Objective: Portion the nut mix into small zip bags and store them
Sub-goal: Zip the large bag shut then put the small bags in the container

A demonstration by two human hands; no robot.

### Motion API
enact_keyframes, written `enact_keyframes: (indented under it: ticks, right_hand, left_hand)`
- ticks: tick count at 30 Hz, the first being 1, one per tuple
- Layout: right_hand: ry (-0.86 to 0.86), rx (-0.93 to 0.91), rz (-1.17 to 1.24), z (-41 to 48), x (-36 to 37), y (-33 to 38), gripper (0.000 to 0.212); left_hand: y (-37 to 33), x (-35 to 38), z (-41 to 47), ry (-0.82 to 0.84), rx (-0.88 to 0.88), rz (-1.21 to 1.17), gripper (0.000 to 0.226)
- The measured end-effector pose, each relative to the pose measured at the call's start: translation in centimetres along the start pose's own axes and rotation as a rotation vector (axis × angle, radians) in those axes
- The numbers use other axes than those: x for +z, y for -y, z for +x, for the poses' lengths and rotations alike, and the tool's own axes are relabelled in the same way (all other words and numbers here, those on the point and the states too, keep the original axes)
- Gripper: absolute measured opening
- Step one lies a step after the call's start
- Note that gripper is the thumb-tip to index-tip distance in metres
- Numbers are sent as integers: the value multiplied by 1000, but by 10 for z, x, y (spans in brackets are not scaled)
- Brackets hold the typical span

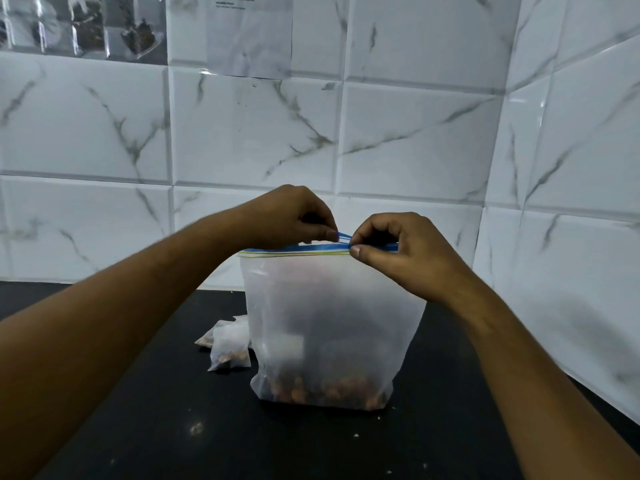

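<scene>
A large frosted zip bag point(329, 323) stands upright on the black counter point(145, 427), with brown nut mix point(325, 393) in its bottom. Its blue zip strip point(304, 251) runs along the top. My left hand point(291, 216) pinches one lip of the strip near the middle. My right hand point(398, 247) pinches the strip just to the right of it, thumb in front. Two small filled zip bags point(228, 348) lie on the counter behind the big bag's left side, partly hidden by it.
White marble-look tiles point(415, 133) cover the back wall and the right wall, which meet in a corner at the right. A printed sheet point(249, 32) is stuck to the back wall. A few crumbs point(196, 427) lie on the counter in front.
</scene>
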State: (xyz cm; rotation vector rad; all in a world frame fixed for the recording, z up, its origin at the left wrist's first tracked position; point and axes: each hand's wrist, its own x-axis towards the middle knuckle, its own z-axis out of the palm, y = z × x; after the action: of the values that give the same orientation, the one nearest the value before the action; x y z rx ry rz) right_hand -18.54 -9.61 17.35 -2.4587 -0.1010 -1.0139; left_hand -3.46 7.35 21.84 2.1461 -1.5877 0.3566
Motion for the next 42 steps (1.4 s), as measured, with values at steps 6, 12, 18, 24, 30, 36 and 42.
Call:
enact_keyframes:
  ticks: [6,12,18,24,30,36,42]
  right_hand:
    - [-112,-55,-97,3,12,-5,3]
    - [-206,-51,42,3,18,-3,15]
    - [-217,-24,105,5,20,-1,22]
    - [-142,26,150,6,17,1,18]
    - [-74,65,8,10,8,-1,5]
    - [8,83,35,10,2,-4,9]
    - [42,74,112,12,-1,-6,6]
  left_hand:
    - [-3,-6,-2,38,-8,-191,13]
    - [-4,-5,-7,84,-29,-220,30]
    - [-9,-5,-10,58,-24,-218,16]
    - [-11,-6,-7,-28,13,-61,7]
    - [-9,-5,-5,-58,36,23,8]
    - [-8,-4,-7,-44,54,-1,7]
    - [-9,-8,-9,-7,38,-23,10]
